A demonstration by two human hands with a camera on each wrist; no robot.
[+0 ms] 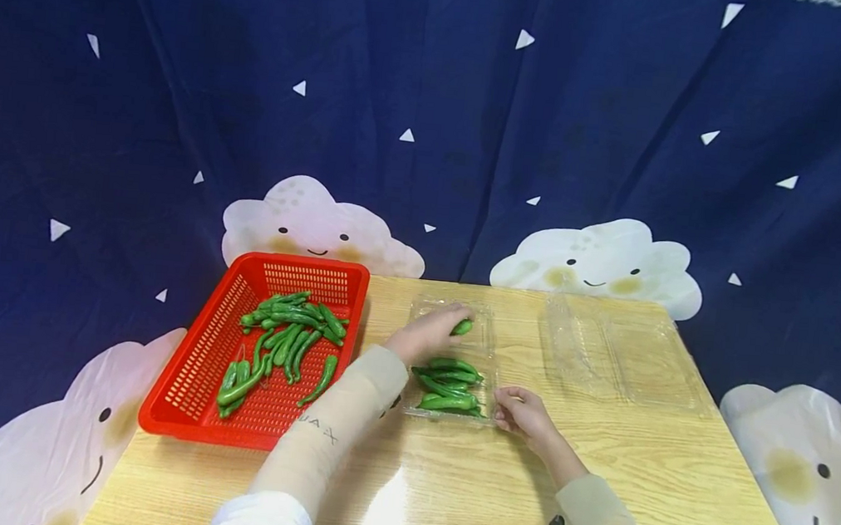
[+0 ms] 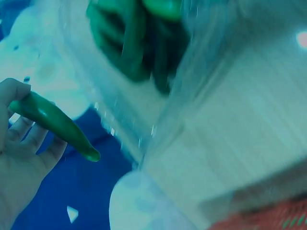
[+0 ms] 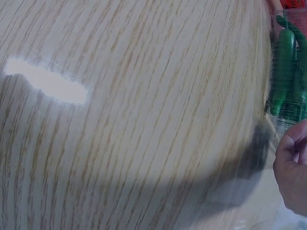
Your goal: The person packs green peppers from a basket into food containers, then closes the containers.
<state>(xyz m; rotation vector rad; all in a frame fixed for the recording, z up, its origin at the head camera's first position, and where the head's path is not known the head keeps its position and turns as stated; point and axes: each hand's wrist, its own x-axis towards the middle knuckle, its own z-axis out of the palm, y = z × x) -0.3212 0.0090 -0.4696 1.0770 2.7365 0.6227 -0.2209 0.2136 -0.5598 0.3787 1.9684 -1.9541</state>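
Observation:
My left hand (image 1: 435, 330) pinches a green chili pepper (image 2: 57, 122) between thumb and fingers, above the far half of an open clear plastic clamshell container (image 1: 445, 415). Several green peppers (image 1: 447, 386) lie side by side in the near half of that container. At the container's near right corner, my right hand (image 1: 523, 415) has its thumb and curled fingers on the rim. In the right wrist view this hand (image 3: 292, 167) shows at the right edge, just below the peppers (image 3: 284, 72) behind the clear wall.
A red plastic basket (image 1: 185, 384) with several loose green peppers (image 1: 287, 326) stands on the left of the wooden table (image 1: 460, 499). Another open clear container (image 1: 615, 355) lies at the back right. Behind the table hangs a dark blue curtain (image 1: 437, 72) with clouds.

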